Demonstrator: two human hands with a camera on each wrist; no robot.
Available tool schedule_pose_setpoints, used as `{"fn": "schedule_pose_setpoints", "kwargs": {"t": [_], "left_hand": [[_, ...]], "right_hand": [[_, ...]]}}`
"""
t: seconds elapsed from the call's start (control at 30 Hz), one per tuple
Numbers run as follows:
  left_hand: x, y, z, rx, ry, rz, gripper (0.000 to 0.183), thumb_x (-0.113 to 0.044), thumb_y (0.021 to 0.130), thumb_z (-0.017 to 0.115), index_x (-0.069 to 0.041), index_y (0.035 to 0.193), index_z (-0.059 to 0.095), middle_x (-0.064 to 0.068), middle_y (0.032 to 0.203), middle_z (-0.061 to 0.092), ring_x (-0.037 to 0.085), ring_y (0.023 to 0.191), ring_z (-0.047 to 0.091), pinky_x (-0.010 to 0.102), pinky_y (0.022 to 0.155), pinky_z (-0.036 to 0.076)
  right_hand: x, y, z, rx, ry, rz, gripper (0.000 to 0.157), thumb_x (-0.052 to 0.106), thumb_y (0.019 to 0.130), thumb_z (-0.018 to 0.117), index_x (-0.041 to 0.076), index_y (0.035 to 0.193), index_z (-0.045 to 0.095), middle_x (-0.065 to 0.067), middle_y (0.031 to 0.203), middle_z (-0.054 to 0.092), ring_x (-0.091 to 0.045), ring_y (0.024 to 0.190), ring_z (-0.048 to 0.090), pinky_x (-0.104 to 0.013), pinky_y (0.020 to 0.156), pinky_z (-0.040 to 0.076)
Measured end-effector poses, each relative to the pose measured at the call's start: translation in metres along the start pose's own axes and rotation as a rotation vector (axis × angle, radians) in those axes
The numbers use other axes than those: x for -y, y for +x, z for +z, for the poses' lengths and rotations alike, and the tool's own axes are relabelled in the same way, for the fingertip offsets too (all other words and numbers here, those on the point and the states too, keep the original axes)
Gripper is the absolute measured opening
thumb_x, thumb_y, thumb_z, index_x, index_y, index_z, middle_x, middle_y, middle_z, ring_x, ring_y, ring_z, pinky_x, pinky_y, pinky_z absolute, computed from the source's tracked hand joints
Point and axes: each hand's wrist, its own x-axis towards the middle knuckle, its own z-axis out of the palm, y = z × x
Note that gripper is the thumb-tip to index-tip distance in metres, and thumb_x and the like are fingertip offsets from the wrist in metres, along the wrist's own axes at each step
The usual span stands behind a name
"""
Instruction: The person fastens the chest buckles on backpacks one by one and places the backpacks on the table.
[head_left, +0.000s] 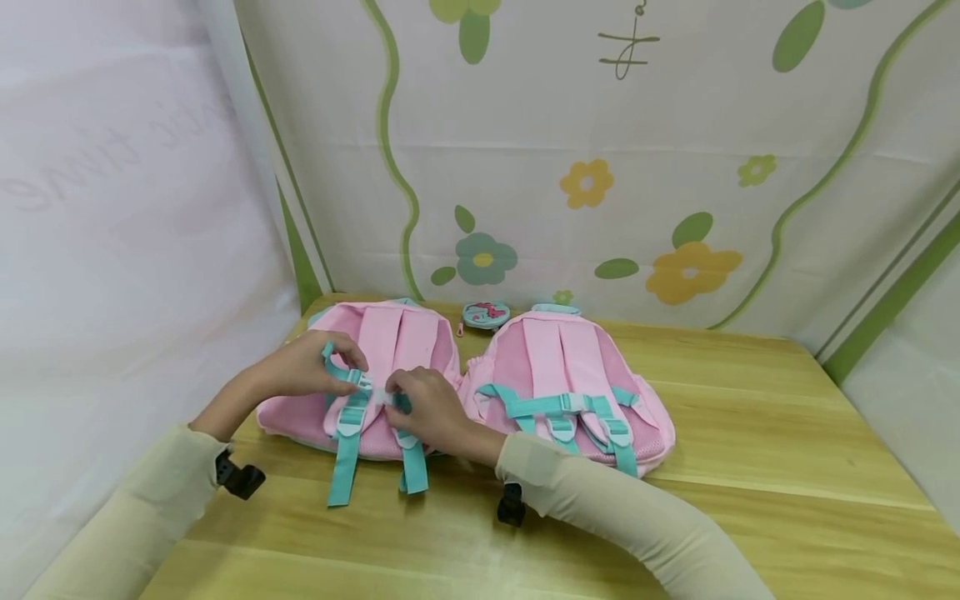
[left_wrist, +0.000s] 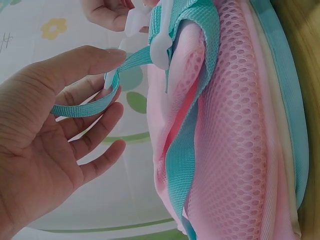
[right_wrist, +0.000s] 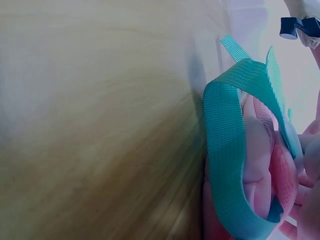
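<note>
A pink backpack [head_left: 382, 333] with teal straps lies at the left of the table, shoulder straps facing up. My left hand [head_left: 306, 367] is over its left shoulder strap, thumb and index finger pinching a teal chest strap [left_wrist: 87, 108] by its white buckle end; the other fingers are spread. Across from it, my right hand [head_left: 435, 410] holds a white buckle piece [head_left: 382, 397] on the right shoulder strap. The two buckle pieces are close together; whether they touch cannot be told. In the right wrist view a teal webbing loop [right_wrist: 225, 155] hangs beside my fingers.
A second pink backpack [head_left: 510, 375] lies immediately right, its chest strap buckle [head_left: 576, 403] joined. Behind them, between the two bags, sits a small round teal pouch [head_left: 486, 314]. Printed fabric walls [head_left: 525, 125] enclose the wooden table [head_left: 750, 417] at the back and sides.
</note>
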Motion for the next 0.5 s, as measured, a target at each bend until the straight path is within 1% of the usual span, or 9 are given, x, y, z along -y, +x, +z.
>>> {"fn": "schedule_pose_setpoints", "kwargs": {"t": [0.13,0.23,0.5], "left_hand": [[0.0007,0.0015,0.0002,-0.006,0.005,0.009,0.019,-0.010,0.080,0.086,-0.014,0.095,0.075,-0.006,0.093,0.071,0.019,0.095,0.064,0.029,0.082,0.055],[0.0006,0.0026,0.0004,-0.007,0.014,0.013,0.020,-0.010,0.079,0.087,-0.015,0.094,0.075,-0.007,0.092,0.071,0.017,0.093,0.064,0.029,0.082,0.055],[-0.0027,0.0035,0.0006,0.012,-0.001,-0.011,0.018,-0.012,0.080,0.087,-0.016,0.092,0.074,-0.007,0.091,0.070,0.020,0.093,0.063,0.030,0.082,0.054]], "right_hand": [[-0.0012,0.0000,-0.0011,-0.026,-0.005,-0.010,0.016,0.018,0.090,0.077,0.010,0.102,0.069,-0.002,0.089,0.070,-0.013,0.081,0.060,-0.024,0.076,0.047],[-0.0022,0.0001,-0.0020,-0.037,-0.012,-0.013,0.016,0.019,0.090,0.077,0.010,0.102,0.070,-0.001,0.089,0.069,-0.012,0.080,0.058,-0.023,0.075,0.046],[-0.0046,-0.0007,-0.0020,-0.056,-0.031,-0.042,0.016,0.020,0.091,0.078,0.010,0.101,0.070,-0.002,0.090,0.070,-0.012,0.080,0.060,-0.030,0.081,0.049]]}}
